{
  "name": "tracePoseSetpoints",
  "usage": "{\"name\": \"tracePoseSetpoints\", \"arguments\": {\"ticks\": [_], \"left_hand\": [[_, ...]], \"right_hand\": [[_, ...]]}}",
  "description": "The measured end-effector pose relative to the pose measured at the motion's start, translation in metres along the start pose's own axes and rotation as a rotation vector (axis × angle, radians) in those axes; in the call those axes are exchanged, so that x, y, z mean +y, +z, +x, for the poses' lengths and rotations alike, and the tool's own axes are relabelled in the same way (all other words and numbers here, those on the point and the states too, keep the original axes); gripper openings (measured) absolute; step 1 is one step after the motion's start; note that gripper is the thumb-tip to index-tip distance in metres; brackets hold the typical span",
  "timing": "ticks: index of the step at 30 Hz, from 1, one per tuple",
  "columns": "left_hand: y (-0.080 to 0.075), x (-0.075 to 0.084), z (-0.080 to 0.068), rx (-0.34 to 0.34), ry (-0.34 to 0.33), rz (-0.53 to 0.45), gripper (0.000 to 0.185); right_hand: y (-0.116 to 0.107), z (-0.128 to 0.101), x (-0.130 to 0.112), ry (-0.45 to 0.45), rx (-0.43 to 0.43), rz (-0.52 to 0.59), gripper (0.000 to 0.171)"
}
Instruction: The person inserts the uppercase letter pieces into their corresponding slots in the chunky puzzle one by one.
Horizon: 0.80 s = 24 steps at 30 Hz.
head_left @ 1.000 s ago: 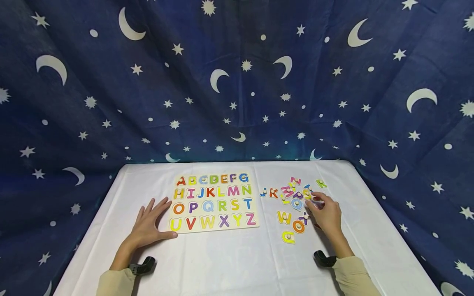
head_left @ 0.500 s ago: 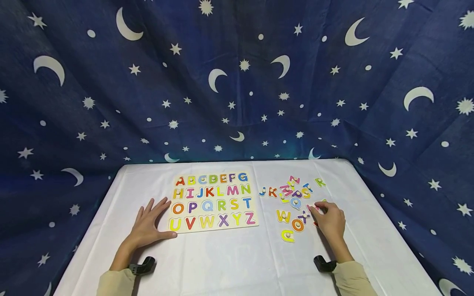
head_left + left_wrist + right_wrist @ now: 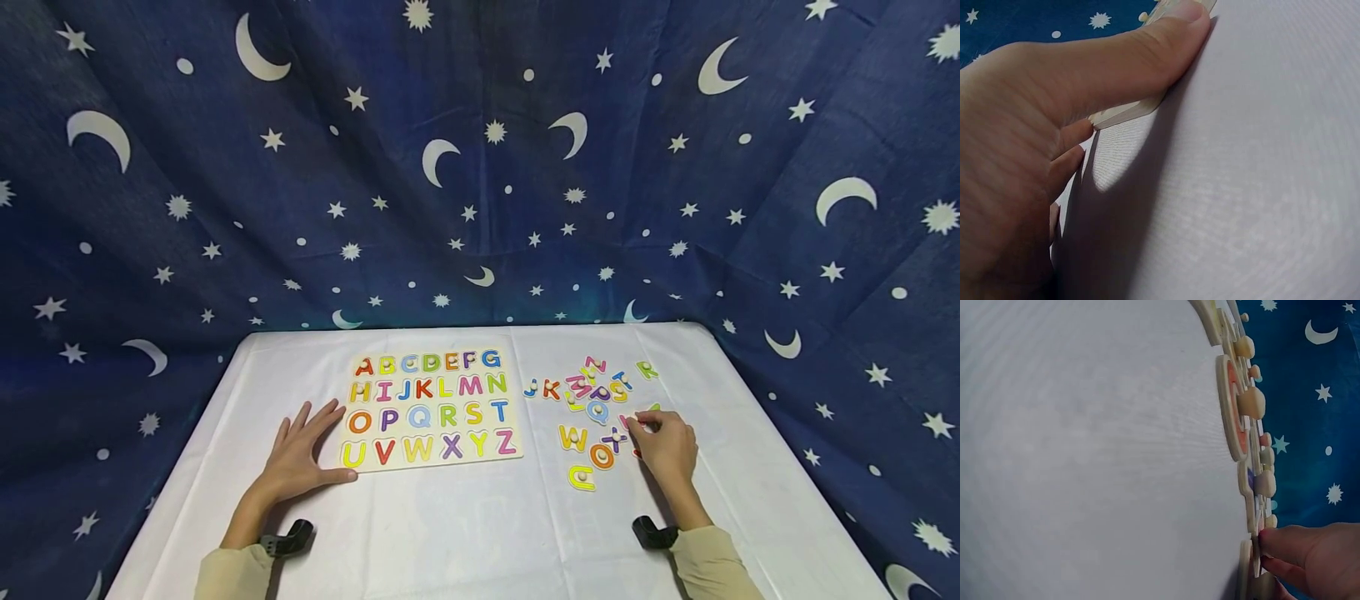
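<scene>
My left hand (image 3: 300, 458) lies with fingers spread at the left side of a wooden alphabet puzzle board (image 3: 513, 427). Its thumb (image 3: 1175, 37) rests on the near edge, and the index fingertip reaches the left edge. Pieces with knobs fill A to H on the board; the other letters show as coloured recesses. To the right, my right hand (image 3: 666, 450) pinches a pink letter piece (image 3: 626, 422) between thumb and fingers, low over the table; its shape is mostly hidden. A purple X piece (image 3: 615, 440) and an orange O piece (image 3: 602, 457) lie just left of that hand.
Several loose letter pieces lie right of the board, among them a yellow W (image 3: 572, 439), a yellow U (image 3: 581, 478), a red K (image 3: 551, 390) and a green R (image 3: 647, 370). Red and green pieces show partly behind the right hand. A starry blue curtain (image 3: 480, 167) hangs behind the table.
The right hand has moved slightly nearer and right, away from the yellow S, and the pink piece now shows at its fingertips. The left hand has stayed at the board.
</scene>
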<state>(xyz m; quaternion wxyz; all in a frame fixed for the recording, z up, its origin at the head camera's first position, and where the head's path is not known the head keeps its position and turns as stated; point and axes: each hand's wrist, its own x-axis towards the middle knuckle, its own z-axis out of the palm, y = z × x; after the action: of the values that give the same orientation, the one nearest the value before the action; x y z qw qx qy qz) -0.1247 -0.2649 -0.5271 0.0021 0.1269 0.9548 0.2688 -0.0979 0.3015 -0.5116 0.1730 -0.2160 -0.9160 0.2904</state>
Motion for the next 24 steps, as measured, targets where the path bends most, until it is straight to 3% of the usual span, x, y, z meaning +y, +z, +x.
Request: {"name": "tracePoseSetpoints", "arguments": {"ticks": [12, 24], "left_hand": [[-0.001, 0.001, -0.001, 0.007, 0.01, 0.008, 0.114], [-0.002, 0.001, -0.001, 0.005, -0.002, 0.001, 0.115]], "right_hand": [[-0.012, 0.017, -0.026, -0.128, -0.02, 0.06, 0.024], [0.01, 0.025, -0.073, -0.32, -0.073, 0.205, 0.02]]}}
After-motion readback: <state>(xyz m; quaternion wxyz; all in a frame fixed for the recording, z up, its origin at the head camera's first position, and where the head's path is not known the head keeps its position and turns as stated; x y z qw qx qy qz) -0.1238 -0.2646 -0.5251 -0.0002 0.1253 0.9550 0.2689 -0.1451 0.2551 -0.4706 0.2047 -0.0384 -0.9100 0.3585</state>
